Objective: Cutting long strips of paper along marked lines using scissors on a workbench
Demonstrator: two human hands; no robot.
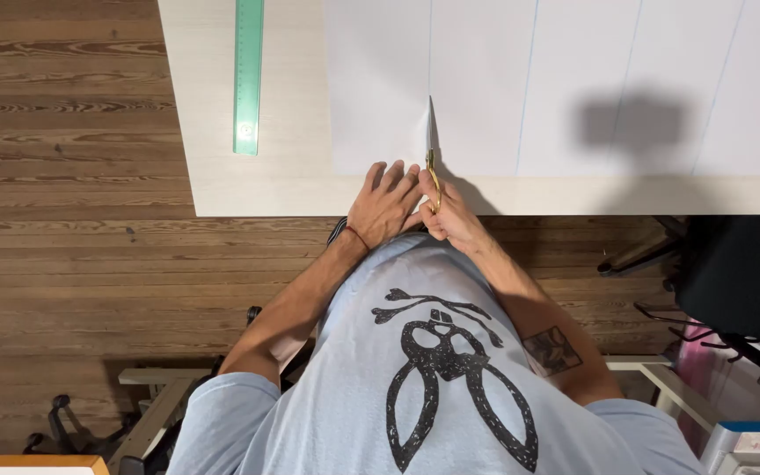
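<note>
Item one: our right hand (450,215) grips gold-handled scissors (433,171), fingers closed through the loops, blades pointing away from us along a faint ruled line on the white paper sheet (573,79). The slit already opened runs just ahead of the blade tips, so we judge the line serves as the cutting guide.

Item two: our left hand (386,204) lies flat and spread, holding nothing, at the near edge of the paper just left of the scissors. It likely presses the sheet down so it does not shift against the blades.

Item three: the pale counter (222,176) carries the sheet, which hangs close to the near edge by our hands.

Item four: a green ruler (247,75) lies well left of the left hand, off the paper, clear of the cut.

Item five: further ruled lines sit right of the right hand. Nothing blocks the blades' path ahead.
</note>
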